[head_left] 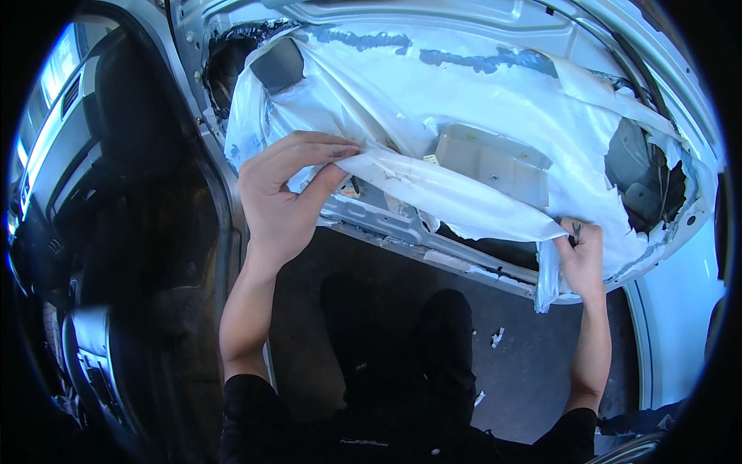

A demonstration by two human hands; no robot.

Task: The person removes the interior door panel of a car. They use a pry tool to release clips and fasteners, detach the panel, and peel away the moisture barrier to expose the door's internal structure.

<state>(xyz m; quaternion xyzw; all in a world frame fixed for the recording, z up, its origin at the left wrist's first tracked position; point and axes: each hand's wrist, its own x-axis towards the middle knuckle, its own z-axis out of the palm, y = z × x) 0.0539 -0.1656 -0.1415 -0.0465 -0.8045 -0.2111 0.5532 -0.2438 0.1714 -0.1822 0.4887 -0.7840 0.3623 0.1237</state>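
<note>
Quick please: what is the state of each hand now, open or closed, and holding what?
Left hand: closed, pinching the white plastic sheet on the car door.
Right hand: closed on the sheet's lower edge.

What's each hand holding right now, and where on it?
Both grip the white plastic sheet on the door: left hand pinches its folded lower edge, right hand its lower right corner.

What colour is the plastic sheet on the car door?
White plastic sheet, with dark sealant streaks; head view.
</note>
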